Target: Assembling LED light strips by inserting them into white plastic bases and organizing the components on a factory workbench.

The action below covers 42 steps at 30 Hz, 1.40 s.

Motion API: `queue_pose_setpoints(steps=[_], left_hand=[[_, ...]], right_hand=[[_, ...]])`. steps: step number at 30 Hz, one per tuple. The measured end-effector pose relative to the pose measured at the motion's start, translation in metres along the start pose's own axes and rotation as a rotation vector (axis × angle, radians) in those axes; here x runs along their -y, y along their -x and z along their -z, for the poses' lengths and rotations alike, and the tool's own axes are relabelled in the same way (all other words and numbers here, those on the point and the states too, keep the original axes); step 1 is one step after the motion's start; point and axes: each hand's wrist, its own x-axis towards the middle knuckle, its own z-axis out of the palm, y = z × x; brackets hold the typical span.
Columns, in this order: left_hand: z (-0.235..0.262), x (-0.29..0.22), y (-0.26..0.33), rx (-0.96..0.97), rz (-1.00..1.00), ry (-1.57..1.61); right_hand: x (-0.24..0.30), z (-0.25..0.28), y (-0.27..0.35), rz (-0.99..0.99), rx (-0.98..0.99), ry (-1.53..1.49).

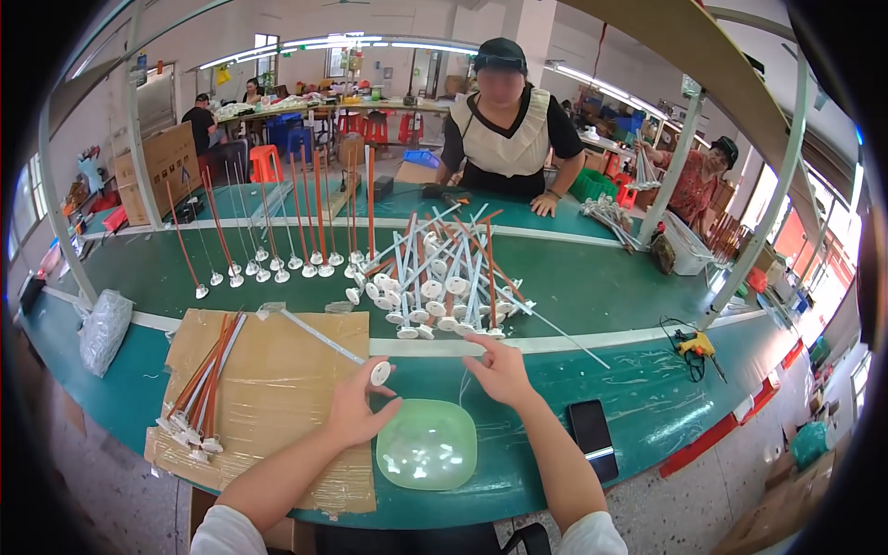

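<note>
My left hand (356,404) is closed on a thin pale rod (319,335) with a round white disc (380,373) at its near end. The rod slants up and left over the cardboard. My right hand (500,372) has its thumb and forefinger apart, with no object visible between them. A thin clear strand (463,381) hangs below that thumb; whether it touches the hand I cannot tell. Between my forearms sits a translucent green bowl-like piece (426,446) with small pale spots showing in it. Beyond my hands lies a heap of disc-ended rods (439,282), white and reddish-brown.
Cardboard (277,388) bears a bundle of rods (205,388) on the left. Upright rods (305,217) stand farther back. At right lie a phone (593,437) and a yellow tool (696,346) with a cord. A person (504,139) stands across the table; another is at far right.
</note>
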Motion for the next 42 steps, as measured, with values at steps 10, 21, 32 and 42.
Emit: queue_pose_setpoints(steps=[10, 21, 32, 42], left_hand=[[-0.001, -0.003, 0.003, -0.050, -0.074, -0.103], [-0.003, -0.003, 0.004, -0.076, -0.088, -0.120], [-0.005, -0.002, 0.003, -0.171, -0.138, -0.182], [-0.011, 0.000, -0.001, -0.172, -0.136, -0.102]], right_hand=[[0.010, -0.002, 0.014, 0.002, 0.035, 0.031], [0.007, -0.013, 0.007, 0.035, 0.111, 0.000], [0.015, -0.005, 0.017, -0.008, 0.136, 0.104], [0.004, 0.058, -0.006, -0.170, -0.515, -0.360]])
